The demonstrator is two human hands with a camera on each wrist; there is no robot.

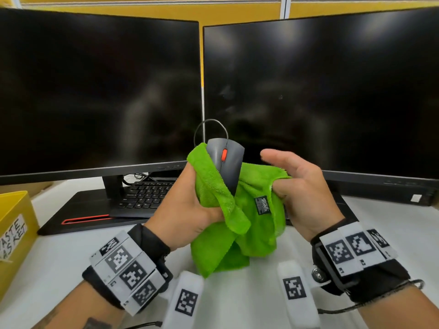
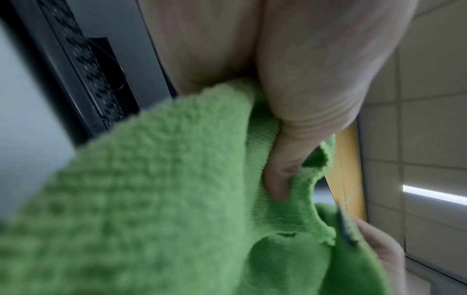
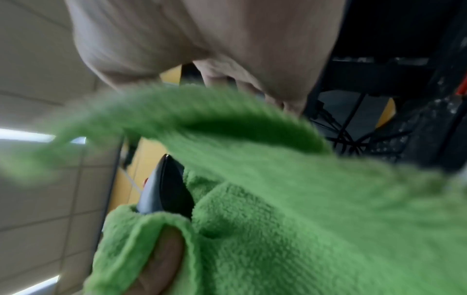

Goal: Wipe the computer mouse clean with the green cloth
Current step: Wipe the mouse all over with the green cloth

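A dark grey computer mouse (image 1: pixel 228 162) with a red scroll wheel is held upright above the desk, its cable looping over the top. A green cloth (image 1: pixel 249 224) wraps its lower half and left side. My left hand (image 1: pixel 187 205) grips the mouse through the cloth from the left. My right hand (image 1: pixel 292 186) holds the cloth's right edge between curled lower fingers and palm, while the index finger and thumb stand out straighter. In the right wrist view the mouse (image 3: pixel 164 187) pokes out of the green cloth (image 3: pixel 278 209). The left wrist view shows the green cloth (image 2: pixel 156 199) bunched under my thumb.
Two dark monitors (image 1: pixel 99 91) stand side by side close behind the hands. A black keyboard (image 1: pixel 145 193) lies under the left monitor on a black base. A yellow box (image 1: pixel 14 229) labelled waste basket sits at the left edge of the white desk (image 1: pixel 59 252).
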